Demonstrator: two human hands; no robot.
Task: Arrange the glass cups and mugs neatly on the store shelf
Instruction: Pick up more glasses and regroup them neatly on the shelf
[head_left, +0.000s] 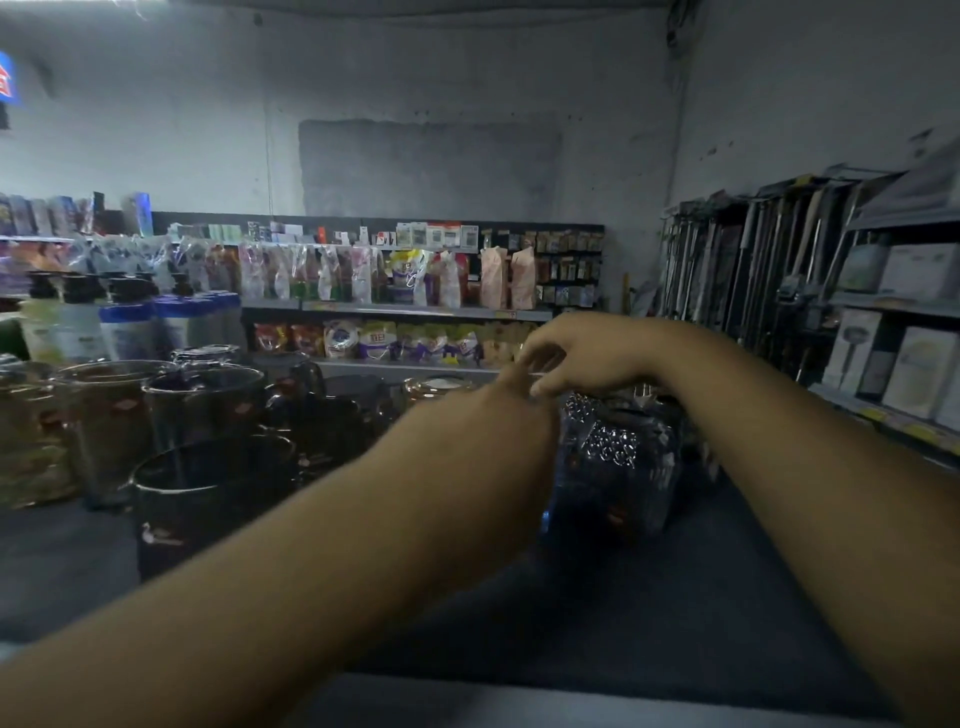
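Here I see both hands over faceted, glittery glass mug (618, 457) on dark shelf (675, 597); right hand (587, 353) fingers loosely curled, empty; left hand (498, 415) grip hidden, cannot tell.

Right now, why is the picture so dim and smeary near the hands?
In the head view, the near shelf lies in shadow while the back wall is brighter; both hands, left and right, and the glass mugs are blurred; the wide lens bends the side racks.
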